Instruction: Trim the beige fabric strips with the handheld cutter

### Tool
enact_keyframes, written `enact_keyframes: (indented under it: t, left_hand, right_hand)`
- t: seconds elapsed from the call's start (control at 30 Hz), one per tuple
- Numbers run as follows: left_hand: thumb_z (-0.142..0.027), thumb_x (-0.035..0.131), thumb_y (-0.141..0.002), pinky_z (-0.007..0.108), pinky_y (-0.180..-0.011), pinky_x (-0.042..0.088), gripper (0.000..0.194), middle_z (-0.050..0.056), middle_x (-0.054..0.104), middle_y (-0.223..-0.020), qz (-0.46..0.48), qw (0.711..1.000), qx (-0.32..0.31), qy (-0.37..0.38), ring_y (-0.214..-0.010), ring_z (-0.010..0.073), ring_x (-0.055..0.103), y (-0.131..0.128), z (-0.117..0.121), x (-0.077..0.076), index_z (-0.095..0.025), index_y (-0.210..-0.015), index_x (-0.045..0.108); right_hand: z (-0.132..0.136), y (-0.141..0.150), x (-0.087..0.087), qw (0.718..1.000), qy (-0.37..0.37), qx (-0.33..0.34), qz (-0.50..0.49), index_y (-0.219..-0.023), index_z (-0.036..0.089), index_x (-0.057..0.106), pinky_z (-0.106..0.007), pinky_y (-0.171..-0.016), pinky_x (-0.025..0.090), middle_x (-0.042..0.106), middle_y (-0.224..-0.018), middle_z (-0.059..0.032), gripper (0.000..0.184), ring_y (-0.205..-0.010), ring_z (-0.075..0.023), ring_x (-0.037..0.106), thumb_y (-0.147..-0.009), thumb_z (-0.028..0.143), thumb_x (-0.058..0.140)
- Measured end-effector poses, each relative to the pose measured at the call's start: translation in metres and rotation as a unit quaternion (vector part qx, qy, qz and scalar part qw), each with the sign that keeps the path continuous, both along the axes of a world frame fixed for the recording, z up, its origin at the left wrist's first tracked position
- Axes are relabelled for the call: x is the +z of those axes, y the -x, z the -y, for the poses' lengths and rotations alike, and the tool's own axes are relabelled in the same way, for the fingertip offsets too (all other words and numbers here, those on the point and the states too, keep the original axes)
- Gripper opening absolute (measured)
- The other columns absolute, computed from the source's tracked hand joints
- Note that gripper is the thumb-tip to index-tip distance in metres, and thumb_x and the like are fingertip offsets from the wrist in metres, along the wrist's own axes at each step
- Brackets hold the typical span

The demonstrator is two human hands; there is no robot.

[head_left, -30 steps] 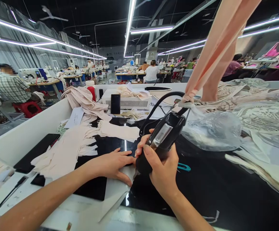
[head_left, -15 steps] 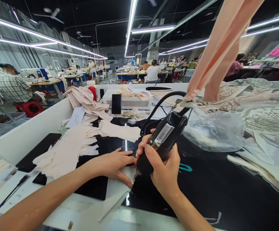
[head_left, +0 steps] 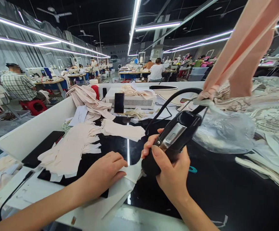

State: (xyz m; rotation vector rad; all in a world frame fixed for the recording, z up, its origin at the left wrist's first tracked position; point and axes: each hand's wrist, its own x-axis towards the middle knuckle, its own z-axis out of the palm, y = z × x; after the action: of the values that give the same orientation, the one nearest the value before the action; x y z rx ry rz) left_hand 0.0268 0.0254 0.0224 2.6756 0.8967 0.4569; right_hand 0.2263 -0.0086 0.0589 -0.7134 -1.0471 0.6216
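My right hand [head_left: 172,166] is wrapped around a black corded hand tool [head_left: 175,136] with a silver lever on its side. The tool tilts, its narrow tip pointing down at a pale fabric piece [head_left: 133,173] on the black board. A pink fabric strip [head_left: 235,54] is tied to the tool's upper end and runs up out of view. To the left of the tip, my left hand [head_left: 105,175] has its fingers curled and thumb close to them, gripping the pale piece's edge. White sheet material [head_left: 115,199] trails from it toward the table's front edge.
Stacked pale cut pieces [head_left: 68,147] lie left on the black board [head_left: 216,186], beside a dark flat device [head_left: 43,149]. A phone [head_left: 119,102] leans on a white vented box [head_left: 136,102]. A clear plastic bag [head_left: 228,131] and a teal clip [head_left: 192,169] are on the right.
My left hand has drawn back left, its spread fingers now curled at the pale piece. More of that piece shows by the tool tip. The view has shifted slightly.
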Motion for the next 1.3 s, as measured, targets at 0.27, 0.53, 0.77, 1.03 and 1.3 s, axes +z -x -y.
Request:
enact_keyframes:
  t: [0.27,0.53,0.77,1.03,1.3]
  left_hand:
    - [-0.008,0.06,-0.106,0.035,-0.096,0.058,0.019,0.006,0.072,-0.117,-0.051,0.997,-0.026,-0.043,-0.105,0.023,0.069,0.003,0.028,-0.015,-0.02,-0.117,0.07]
    - [0.006,0.052,-0.101,0.034,-0.112,0.054,0.044,0.008,0.072,-0.13,-0.003,0.992,-0.102,-0.072,-0.121,0.0209,0.069,0.022,0.011,-0.015,-0.019,-0.134,0.067]
    - [0.005,0.052,-0.103,0.035,-0.109,0.056,0.041,0.009,0.074,-0.126,0.021,0.989,-0.117,-0.082,-0.12,0.0223,0.069,0.021,0.007,-0.015,-0.017,-0.133,0.068]
    - [0.006,0.047,-0.1,0.035,-0.103,0.06,0.044,0.01,0.074,-0.125,0.022,0.99,-0.108,-0.094,-0.116,0.022,0.07,0.023,0.004,-0.015,-0.016,-0.132,0.067]
    - [-0.003,0.054,-0.106,0.035,-0.105,0.062,0.03,0.012,0.073,-0.128,0.023,0.992,-0.017,-0.12,-0.116,0.0226,0.071,-0.001,-0.016,-0.022,-0.012,-0.13,0.068]
  right_hand:
    - [-0.003,-0.002,0.002,1.0,-0.008,0.004,-0.012,-0.112,0.03,0.066,-0.026,-0.055,0.06,0.071,-0.082,0.0049,0.033,-0.058,-0.0131,0.066,-0.087,0.034,0.088]
    - [-0.002,-0.007,0.001,1.0,-0.011,0.003,-0.004,-0.113,0.031,0.068,-0.028,-0.057,0.061,0.071,-0.082,0.0051,0.034,-0.061,-0.0143,0.066,-0.088,0.039,0.09]
    - [-0.004,-0.004,-0.001,1.0,-0.013,0.003,0.004,-0.112,0.032,0.068,-0.027,-0.055,0.06,0.071,-0.083,0.0056,0.034,-0.06,-0.0139,0.066,-0.088,0.041,0.09]
    - [-0.006,-0.009,-0.003,1.0,-0.01,-0.009,0.005,-0.112,0.03,0.068,-0.028,-0.056,0.061,0.071,-0.083,0.0054,0.036,-0.061,-0.0142,0.067,-0.086,0.042,0.091]
    - [-0.01,-0.012,-0.003,1.0,-0.004,-0.013,0.001,-0.113,0.031,0.068,-0.028,-0.057,0.061,0.072,-0.083,0.005,0.037,-0.062,-0.0146,0.067,-0.086,0.042,0.091]
